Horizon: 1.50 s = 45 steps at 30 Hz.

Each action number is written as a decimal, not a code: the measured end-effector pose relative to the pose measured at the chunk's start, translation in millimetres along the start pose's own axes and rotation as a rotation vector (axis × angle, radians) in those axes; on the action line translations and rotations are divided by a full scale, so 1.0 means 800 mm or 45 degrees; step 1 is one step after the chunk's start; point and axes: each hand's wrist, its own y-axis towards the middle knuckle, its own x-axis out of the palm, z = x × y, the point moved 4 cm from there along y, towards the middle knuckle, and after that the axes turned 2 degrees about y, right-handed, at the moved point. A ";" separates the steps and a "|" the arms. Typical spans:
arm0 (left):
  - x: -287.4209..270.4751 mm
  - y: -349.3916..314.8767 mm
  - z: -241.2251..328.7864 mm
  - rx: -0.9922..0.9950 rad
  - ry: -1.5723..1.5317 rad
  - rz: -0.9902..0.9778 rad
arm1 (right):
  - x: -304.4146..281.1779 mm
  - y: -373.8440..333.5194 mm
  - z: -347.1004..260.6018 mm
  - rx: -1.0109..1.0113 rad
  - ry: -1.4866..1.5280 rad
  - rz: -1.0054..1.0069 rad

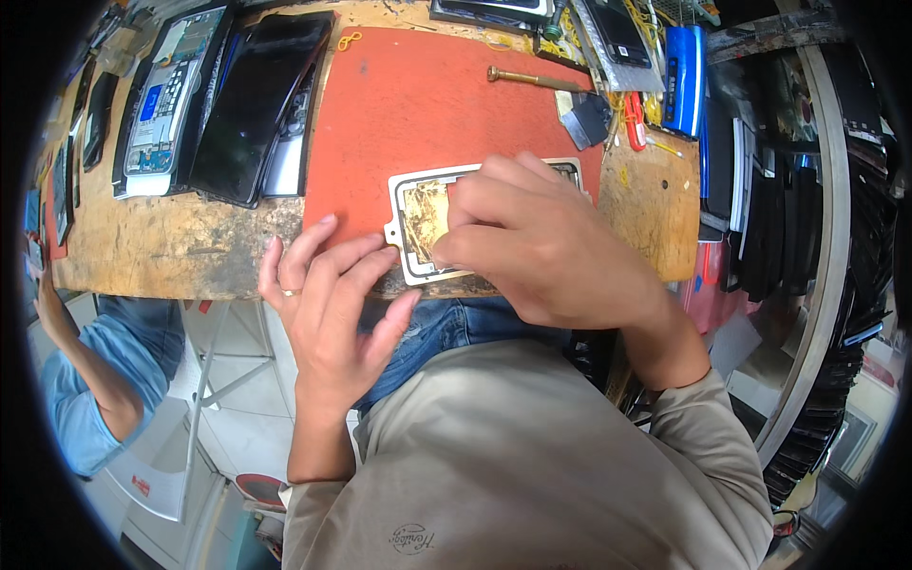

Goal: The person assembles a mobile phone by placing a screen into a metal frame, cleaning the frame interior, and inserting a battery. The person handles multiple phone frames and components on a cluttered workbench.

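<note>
My right hand (541, 233) is over the white-framed device (419, 177), its fingers curled in together and the thumb tip low against the gold-coloured panel (425, 217) inside the frame. My own knuckles hide the tips, so I cannot tell whether they pinch anything. The fingers of my left hand (332, 318) are open and spread, gripping nothing; the index tip is at the frame's left edge, just by the little tab, and the thumb sticks out below. A ring sits on one of those fingers.

The device lies flat near the front edge of the red-orange mat (437, 104), which covers the middle of the wooden tabletop (646, 209). Toward the far right of the mat is a brass-coloured screwdriver (537, 79), lying crosswise, with a dark flat piece (592, 120) near it. Past the mat's right edge I have a red-handled tool (635, 121) and a blue case (682, 81). To the left, a glossy black panel (252, 109) leans over other flat parts, beside an opened device (161, 104) that shows its circuit board. Farther left, a co-worker's arm (90, 380) reaches up to the tabletop.
</note>
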 end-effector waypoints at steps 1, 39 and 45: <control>0.001 -0.002 0.003 -0.005 -0.005 0.021 | -0.002 -0.002 0.000 0.020 0.021 0.045; -0.004 0.008 0.000 0.139 -0.138 0.082 | 0.001 0.022 0.050 0.195 -0.099 0.665; 0.008 -0.001 -0.003 0.239 -0.082 -0.062 | 0.019 0.044 0.063 0.194 -0.133 0.666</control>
